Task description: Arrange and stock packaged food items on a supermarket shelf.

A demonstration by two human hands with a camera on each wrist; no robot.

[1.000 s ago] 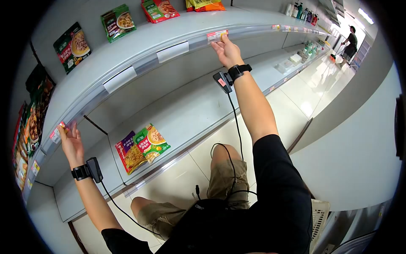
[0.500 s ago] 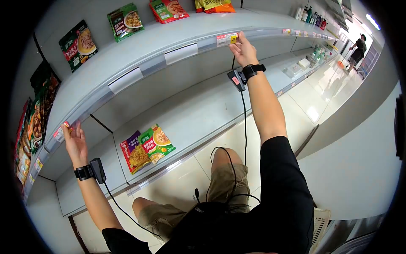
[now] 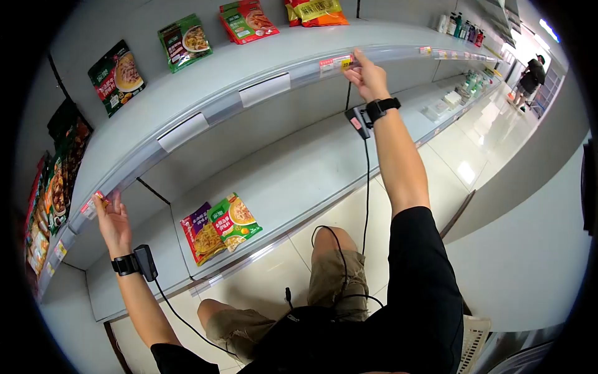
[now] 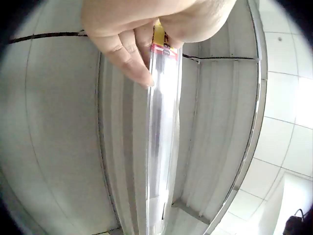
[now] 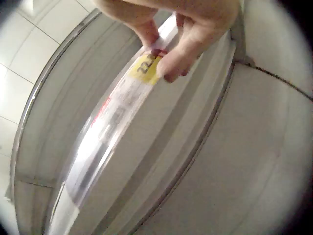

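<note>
A clear label strip [image 3: 221, 114] runs along the front edge of the upper shelf. At its near left end my left hand [image 3: 114, 225] pinches the strip beside a red-and-white price tag [image 3: 88, 208], thumb in front and fingers behind. Farther along, my right hand [image 3: 372, 82] grips the same strip by the end of another price tag [image 3: 329, 64]. The right wrist view shows that tag's yellow part [image 5: 145, 67] right at the fingertips. Blank white labels [image 3: 265, 90] sit in the strip between the hands.
Several food pouches [image 3: 117, 78] stand on the upper shelf. Two overlapping pouches [image 3: 234, 222] lie on the lower shelf [image 3: 293, 168]. Bottles [image 3: 462, 29] stand at the far end, and a person [image 3: 531, 78] is in the aisle. Cables [image 3: 367, 199] hang from both wrists.
The head view has shifted, so shelf and hands appear slightly farther right. Both hands stay at the strip beside their tags. The distant person has changed position.
</note>
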